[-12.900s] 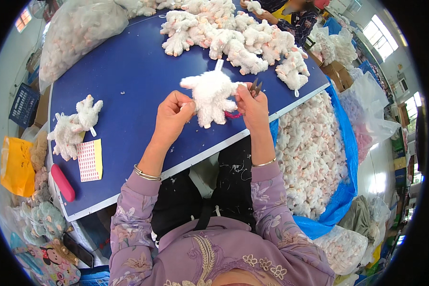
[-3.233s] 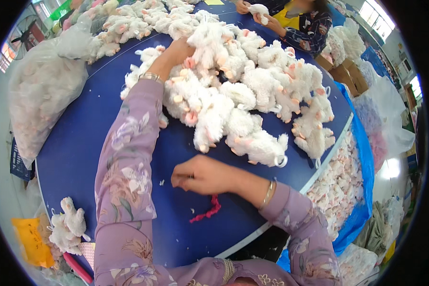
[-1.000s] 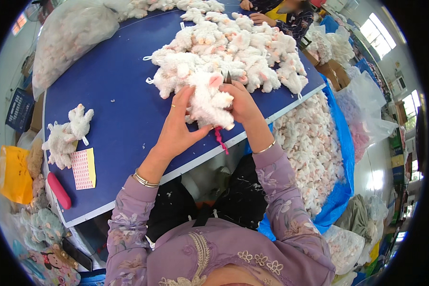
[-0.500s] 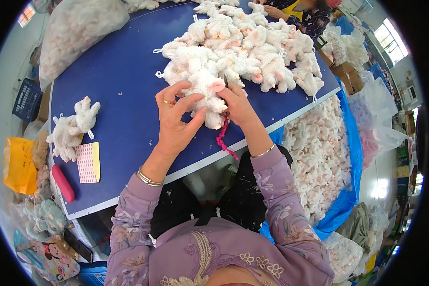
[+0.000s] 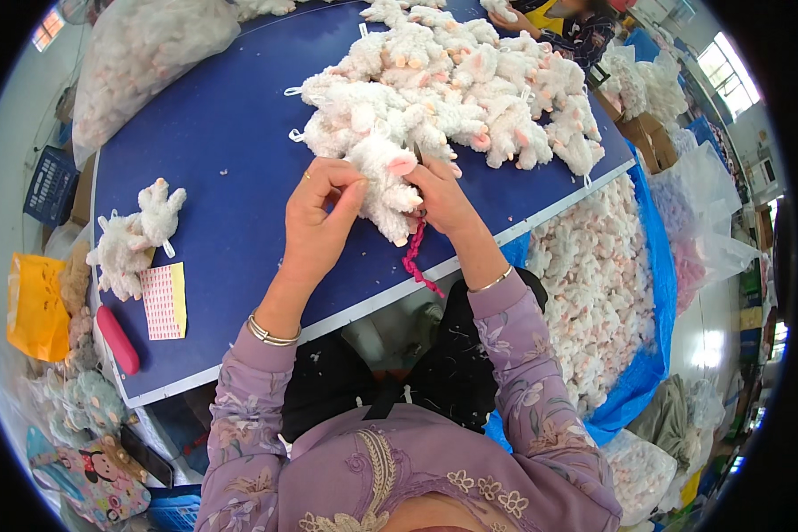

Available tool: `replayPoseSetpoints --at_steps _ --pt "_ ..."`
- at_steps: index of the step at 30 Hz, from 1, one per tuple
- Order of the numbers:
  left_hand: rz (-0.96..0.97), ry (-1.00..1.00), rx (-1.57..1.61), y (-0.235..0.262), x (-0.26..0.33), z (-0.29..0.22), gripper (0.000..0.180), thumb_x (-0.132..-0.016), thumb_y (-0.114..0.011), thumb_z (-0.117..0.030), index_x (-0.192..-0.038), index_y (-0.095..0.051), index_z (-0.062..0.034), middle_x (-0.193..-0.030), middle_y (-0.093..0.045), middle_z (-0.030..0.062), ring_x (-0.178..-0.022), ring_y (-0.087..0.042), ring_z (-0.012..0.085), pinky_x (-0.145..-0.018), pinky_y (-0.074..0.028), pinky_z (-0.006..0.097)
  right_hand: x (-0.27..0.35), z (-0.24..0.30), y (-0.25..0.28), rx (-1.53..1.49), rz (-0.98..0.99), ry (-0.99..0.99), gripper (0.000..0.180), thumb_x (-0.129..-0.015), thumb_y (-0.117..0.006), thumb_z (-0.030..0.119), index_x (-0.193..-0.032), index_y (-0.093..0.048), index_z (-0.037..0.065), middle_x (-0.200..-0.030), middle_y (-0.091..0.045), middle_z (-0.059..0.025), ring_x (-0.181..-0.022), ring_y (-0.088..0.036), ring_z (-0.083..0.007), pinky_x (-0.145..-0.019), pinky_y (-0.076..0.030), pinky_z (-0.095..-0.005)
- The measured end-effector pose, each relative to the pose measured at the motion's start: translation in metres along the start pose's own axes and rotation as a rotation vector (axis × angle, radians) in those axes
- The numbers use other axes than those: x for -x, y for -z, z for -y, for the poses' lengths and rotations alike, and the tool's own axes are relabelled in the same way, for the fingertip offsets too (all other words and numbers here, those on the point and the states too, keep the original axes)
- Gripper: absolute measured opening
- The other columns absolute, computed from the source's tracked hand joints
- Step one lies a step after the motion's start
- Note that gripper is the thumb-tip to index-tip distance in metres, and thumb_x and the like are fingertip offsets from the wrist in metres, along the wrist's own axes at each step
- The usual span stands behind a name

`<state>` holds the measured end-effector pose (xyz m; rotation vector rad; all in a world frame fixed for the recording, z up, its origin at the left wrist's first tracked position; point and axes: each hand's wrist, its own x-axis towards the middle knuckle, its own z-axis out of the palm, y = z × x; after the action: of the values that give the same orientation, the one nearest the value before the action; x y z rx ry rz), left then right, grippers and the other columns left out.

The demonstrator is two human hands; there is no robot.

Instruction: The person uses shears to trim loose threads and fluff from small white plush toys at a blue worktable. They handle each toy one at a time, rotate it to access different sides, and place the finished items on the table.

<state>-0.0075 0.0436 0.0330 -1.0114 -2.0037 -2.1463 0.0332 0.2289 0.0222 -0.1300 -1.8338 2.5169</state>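
A white plush toy lamb [image 5: 383,177] with a pink ear lies at the near end of a heap of similar toys. My left hand [image 5: 322,204] is beside it, thumb and fingertips closed in a pinch; whatever is between them is too small to make out. My right hand [image 5: 446,197] is on the toy's other side, closed round a pair of scissors [image 5: 419,152]. Only the dark pointed tip of the scissors shows, while my fingers hide the rest. A bright pink braided cord [image 5: 411,257] hangs below that hand to the table edge.
The heap of white plush toys [image 5: 505,97] covers the far right of the blue table [image 5: 213,230]. At left are two toys [image 5: 135,238], a sticker sheet [image 5: 165,301] and a pink case [image 5: 117,340]. A full plastic bag [image 5: 151,62], a toy-filled blue sack [image 5: 652,337] and another person [image 5: 567,31] surround it.
My left hand has come off the toy's body, drawn slightly left, and its spread fingers have closed into a pinch. The right hand barely moved. The other person's hand now holds a white toy.
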Motion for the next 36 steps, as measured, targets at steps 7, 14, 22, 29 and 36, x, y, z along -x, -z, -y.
replayPoseSetpoints --at_steps 7,14,22,29,36 --pt "-0.001 0.125 0.176 0.001 0.001 -0.004 0.009 -0.098 -0.053 -0.010 -0.094 -0.056 -0.0030 -0.094 -0.058 0.0018 -0.077 -0.051 0.0064 -0.065 -0.041 0.020 0.002 0.000 0.001 -0.068 -0.048 0.004 0.020 -0.091 -0.056 0.022 -0.092 -0.059 0.002 -0.063 -0.052 -0.0013 -0.047 -0.046 -0.0088 -0.041 -0.034 -0.0237" --pt "0.034 0.185 0.150 -0.004 -0.001 -0.007 0.011 -0.099 -0.052 -0.012 -0.095 -0.056 -0.0018 -0.099 -0.062 0.0049 -0.079 -0.054 0.0070 -0.066 -0.042 0.021 0.009 0.028 -0.007 0.276 -0.283 0.145 0.014 -0.094 -0.055 0.018 -0.089 -0.055 0.004 -0.067 -0.049 0.0004 -0.049 -0.035 -0.0028 -0.043 -0.026 -0.0210" --pt "0.078 0.255 0.116 -0.011 0.001 0.004 0.012 -0.098 -0.053 -0.013 -0.097 -0.058 -0.0016 -0.092 -0.061 0.0024 -0.079 -0.055 0.0074 -0.072 -0.046 0.022 0.028 0.041 -0.023 0.712 -0.147 0.446 0.025 -0.090 -0.059 0.020 -0.105 -0.061 0.000 -0.078 -0.061 -0.0060 -0.066 -0.055 -0.0145 -0.063 -0.045 -0.0277" --pt "-0.016 0.351 0.332 -0.011 -0.002 0.008 0.015 -0.100 -0.049 -0.017 -0.094 -0.054 -0.0046 -0.089 -0.060 0.0024 -0.071 -0.053 0.0070 -0.064 -0.043 0.022 0.011 0.018 -0.004 0.833 -0.157 0.276 0.031 -0.087 -0.063 0.022 -0.109 -0.060 0.002 -0.077 -0.064 -0.0105 -0.069 -0.060 -0.0201 -0.066 -0.047 -0.0315" --pt "0.022 0.302 -0.156 -0.005 0.000 0.008 0.013 -0.089 -0.061 -0.010 -0.097 -0.058 -0.0005 -0.083 -0.058 0.0021 -0.069 -0.055 0.0080 -0.063 -0.047 0.024 0.011 0.014 -0.003 0.789 -0.156 0.278 0.029 -0.087 -0.063 0.023 -0.109 -0.059 0.004 -0.077 -0.064 -0.0092 -0.069 -0.059 -0.0169 -0.066 -0.047 -0.0306"
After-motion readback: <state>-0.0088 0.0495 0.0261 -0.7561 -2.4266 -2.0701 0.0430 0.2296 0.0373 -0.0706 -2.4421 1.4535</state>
